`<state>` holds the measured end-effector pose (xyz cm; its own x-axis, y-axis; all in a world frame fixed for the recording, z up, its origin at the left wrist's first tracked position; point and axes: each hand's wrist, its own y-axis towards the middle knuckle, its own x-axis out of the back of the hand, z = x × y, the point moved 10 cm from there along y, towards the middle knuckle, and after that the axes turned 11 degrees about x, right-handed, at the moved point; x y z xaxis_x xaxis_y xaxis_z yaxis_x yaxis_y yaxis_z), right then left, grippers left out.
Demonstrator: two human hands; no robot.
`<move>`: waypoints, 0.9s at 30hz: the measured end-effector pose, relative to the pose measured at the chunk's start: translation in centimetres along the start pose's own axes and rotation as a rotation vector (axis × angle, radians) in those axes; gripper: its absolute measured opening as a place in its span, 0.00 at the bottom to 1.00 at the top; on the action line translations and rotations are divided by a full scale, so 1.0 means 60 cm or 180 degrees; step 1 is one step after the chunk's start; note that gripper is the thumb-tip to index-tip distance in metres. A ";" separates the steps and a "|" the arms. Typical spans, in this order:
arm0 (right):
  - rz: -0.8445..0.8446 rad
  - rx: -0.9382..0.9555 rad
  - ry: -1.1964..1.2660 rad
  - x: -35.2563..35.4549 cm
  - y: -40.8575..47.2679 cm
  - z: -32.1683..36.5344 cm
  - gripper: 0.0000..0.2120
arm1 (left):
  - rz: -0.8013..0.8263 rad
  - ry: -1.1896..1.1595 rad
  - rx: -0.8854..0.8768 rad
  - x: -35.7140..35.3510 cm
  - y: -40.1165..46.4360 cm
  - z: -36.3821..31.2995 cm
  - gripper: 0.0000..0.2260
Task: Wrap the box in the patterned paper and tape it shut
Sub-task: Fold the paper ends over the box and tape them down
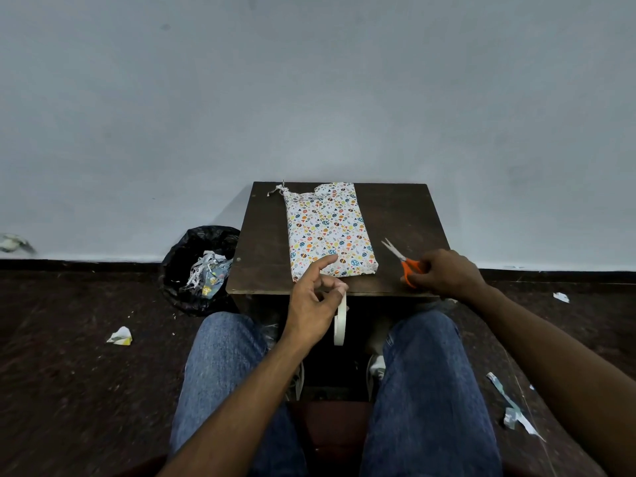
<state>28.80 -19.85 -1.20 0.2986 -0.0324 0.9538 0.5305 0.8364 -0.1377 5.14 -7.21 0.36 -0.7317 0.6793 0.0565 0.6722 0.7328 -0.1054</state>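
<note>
The left hand (315, 297) pinches the tape (340, 321) just below the wrapped box (328, 232) (long way pointing away); the right hand (445, 275) holds scissors (404, 261).

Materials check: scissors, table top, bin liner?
Scissors: orange handles look like glossy plastic, blades pale bare metal. Table: dark brown matte board, probably laminate or veneer; screw heads show at its left edge. Bin liner: thin black plastic film, crinkled and shiny.

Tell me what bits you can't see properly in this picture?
- Head view: the scissors handles are covered by the right hand.
- The tape roll is partly behind the left hand.
- The box underside, and any tape there, faces the table.
</note>
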 end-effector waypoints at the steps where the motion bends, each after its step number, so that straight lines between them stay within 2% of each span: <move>1: -0.0058 -0.0198 0.0116 -0.006 0.003 -0.015 0.18 | 0.0007 0.0002 0.0014 -0.002 -0.001 0.000 0.22; 4: -0.0231 -0.0581 0.0251 -0.017 0.008 -0.041 0.16 | 0.0038 -0.0015 0.0020 -0.006 -0.003 0.001 0.23; 8: -0.0268 -0.0737 0.0536 -0.019 0.017 -0.048 0.15 | 0.0090 -0.0003 -0.0008 -0.010 -0.007 0.003 0.26; 16: 0.0362 -0.1030 0.0968 -0.042 0.019 -0.039 0.08 | 0.0172 -0.0218 0.0056 -0.016 -0.005 0.005 0.28; 18: 0.0324 -0.0832 0.0704 -0.027 0.017 -0.023 0.07 | 0.0178 -0.0286 0.0080 -0.017 -0.004 0.006 0.29; 20: -0.0048 -0.0371 0.0514 0.002 0.018 0.004 0.05 | 0.0170 -0.0347 0.0136 -0.017 -0.004 0.008 0.29; 21: -0.0140 -0.0030 0.0853 0.006 0.017 0.029 0.07 | 0.0167 -0.0394 0.0151 -0.017 -0.004 0.008 0.30; 23: 0.0078 0.0496 0.1984 -0.010 -0.002 0.086 0.10 | 0.0148 -0.0500 0.0118 -0.018 -0.004 0.002 0.29; 26: 0.0670 0.0778 0.3013 -0.051 -0.044 0.159 0.04 | 0.0150 -0.0684 0.0154 -0.023 -0.003 -0.006 0.29; 27: 0.0677 0.0858 0.3164 -0.059 -0.051 0.175 0.08 | 0.0165 -0.0751 0.0160 -0.025 -0.003 -0.009 0.29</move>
<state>17.77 -16.55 -1.37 0.9463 -0.2028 0.2517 0.2330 0.9677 -0.0963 6.18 -8.36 0.82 -0.7065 0.6836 -0.1830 0.7073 0.6904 -0.1518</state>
